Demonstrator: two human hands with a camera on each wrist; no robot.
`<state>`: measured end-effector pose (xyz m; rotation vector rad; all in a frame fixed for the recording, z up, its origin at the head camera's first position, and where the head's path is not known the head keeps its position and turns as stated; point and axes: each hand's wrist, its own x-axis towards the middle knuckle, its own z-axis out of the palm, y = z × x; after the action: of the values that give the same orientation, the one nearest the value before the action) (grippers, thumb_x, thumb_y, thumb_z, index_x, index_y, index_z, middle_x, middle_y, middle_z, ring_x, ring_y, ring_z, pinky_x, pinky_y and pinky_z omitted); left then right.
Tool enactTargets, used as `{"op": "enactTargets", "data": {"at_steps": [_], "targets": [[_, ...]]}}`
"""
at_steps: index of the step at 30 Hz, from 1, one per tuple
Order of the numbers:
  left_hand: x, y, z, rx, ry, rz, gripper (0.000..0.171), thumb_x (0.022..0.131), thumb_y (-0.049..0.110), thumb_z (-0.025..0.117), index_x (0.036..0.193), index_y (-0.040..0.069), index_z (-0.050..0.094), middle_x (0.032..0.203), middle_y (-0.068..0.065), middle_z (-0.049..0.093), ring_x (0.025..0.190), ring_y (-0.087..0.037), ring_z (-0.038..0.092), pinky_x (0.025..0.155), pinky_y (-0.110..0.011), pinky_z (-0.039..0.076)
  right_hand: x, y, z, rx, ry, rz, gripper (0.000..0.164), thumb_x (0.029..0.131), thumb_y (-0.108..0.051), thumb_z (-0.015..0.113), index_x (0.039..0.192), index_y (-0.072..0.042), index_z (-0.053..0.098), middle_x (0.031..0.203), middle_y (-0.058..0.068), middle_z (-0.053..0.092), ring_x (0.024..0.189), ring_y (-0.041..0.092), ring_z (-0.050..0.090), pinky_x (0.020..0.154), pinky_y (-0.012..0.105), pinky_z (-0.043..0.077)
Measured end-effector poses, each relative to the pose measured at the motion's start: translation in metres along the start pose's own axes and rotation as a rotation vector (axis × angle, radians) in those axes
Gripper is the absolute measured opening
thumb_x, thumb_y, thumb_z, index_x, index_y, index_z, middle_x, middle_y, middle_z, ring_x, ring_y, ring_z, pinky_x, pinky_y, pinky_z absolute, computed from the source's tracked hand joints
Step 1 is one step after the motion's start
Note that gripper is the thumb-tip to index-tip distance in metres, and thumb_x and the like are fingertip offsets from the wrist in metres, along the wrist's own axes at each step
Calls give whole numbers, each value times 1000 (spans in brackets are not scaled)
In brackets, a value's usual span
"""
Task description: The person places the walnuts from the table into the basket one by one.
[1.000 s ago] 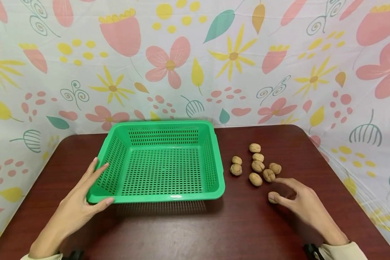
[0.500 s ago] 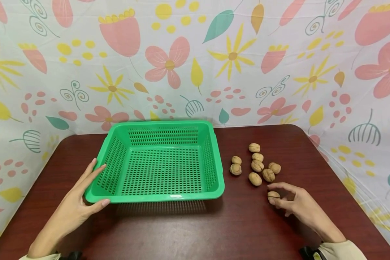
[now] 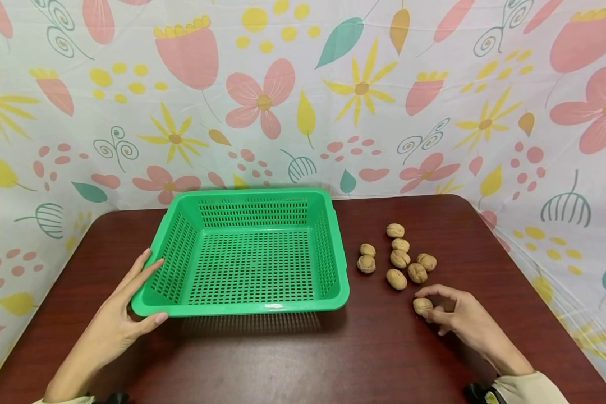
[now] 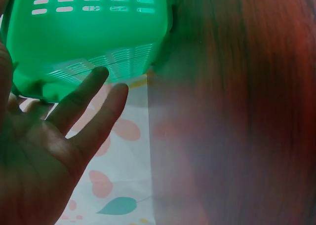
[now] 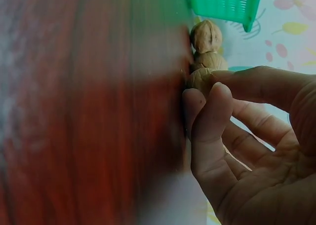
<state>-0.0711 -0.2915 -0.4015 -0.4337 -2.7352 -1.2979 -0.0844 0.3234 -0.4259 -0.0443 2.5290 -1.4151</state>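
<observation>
A green slotted plastic basket [image 3: 252, 307] sits on the dark wooden table, with nothing inside it. My left hand [image 3: 113, 331] rests at its left front corner, fingers stretched along the left side and the thumb by the front rim. In the left wrist view those fingers [image 4: 101, 121] are spread and straight beside the basket's wall [image 4: 89, 32]. At the right, my right hand [image 3: 467, 322] has thumb and index finger around a walnut [image 3: 422, 306], which is low at the table. The right wrist view shows the fingertips against that walnut [image 5: 199, 80], partly covering it.
Several loose walnuts [image 3: 399, 258] lie between the basket and my right hand, most in a loose group. Two walnuts [image 3: 367, 264] are closer to the basket's right side. A flower-patterned cloth [image 3: 303, 112] hangs behind the table.
My right hand's index finger has drawn back from the other walnuts and come over the near walnut, which has shifted slightly left. My left hand and the basket have barely moved.
</observation>
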Motion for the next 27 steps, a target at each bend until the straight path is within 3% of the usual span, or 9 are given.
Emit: {"op": "enactTargets", "data": {"at_steps": [8, 11, 13, 15, 22, 27], "targets": [[0, -1, 2, -58, 13, -7, 90, 86, 7, 82, 163, 24, 38, 177, 11, 9, 151, 14, 10, 106, -77, 17, -3, -4, 2, 13, 16, -20, 35, 93, 2, 69, 127, 9, 63, 87, 9, 77, 74, 8, 69, 59, 36, 58], [0, -1, 3, -69, 14, -4, 89, 86, 5, 81, 163, 21, 40, 177, 10, 10, 151, 14, 11, 122, -45, 21, -5, -9, 2, 15, 24, -54, 33, 94, 0, 70, 126, 7, 64, 86, 8, 76, 75, 9, 69, 59, 35, 58], [0, -2, 3, -71, 15, 4, 89, 86, 3, 81, 162, 19, 40, 177, 8, 11, 151, 14, 12, 114, -19, 24, -5, -15, 3, 19, 23, -85, 32, 95, -1, 71, 126, 7, 64, 87, 7, 76, 76, 9, 70, 59, 35, 58], [0, -3, 3, -73, 18, 13, 88, 85, 1, 81, 162, 18, 41, 177, 7, 11, 151, 13, 13, 99, -4, 25, -5, -21, 4, 22, 22, -122, 32, 96, -2, 71, 126, 6, 65, 88, 5, 77, 76, 9, 70, 59, 34, 58], [0, -4, 3, -93, 17, 16, 86, 85, -1, 80, 161, 15, 42, 177, 6, 11, 150, 13, 15, 98, -4, 27, -2, -59, 10, -19, 62, -280, 27, 95, -4, 75, 121, -1, 70, 96, -9, 74, 78, 8, 72, 62, 33, 59], [0, -5, 2, -92, 14, 26, 86, 86, -3, 78, 161, 12, 41, 177, 5, 11, 149, 13, 17, 94, -5, 34, 5, -94, 15, -17, 38, -345, 27, 95, -4, 74, 121, -9, 72, 109, -4, 71, 88, 10, 72, 70, 30, 60]]}}
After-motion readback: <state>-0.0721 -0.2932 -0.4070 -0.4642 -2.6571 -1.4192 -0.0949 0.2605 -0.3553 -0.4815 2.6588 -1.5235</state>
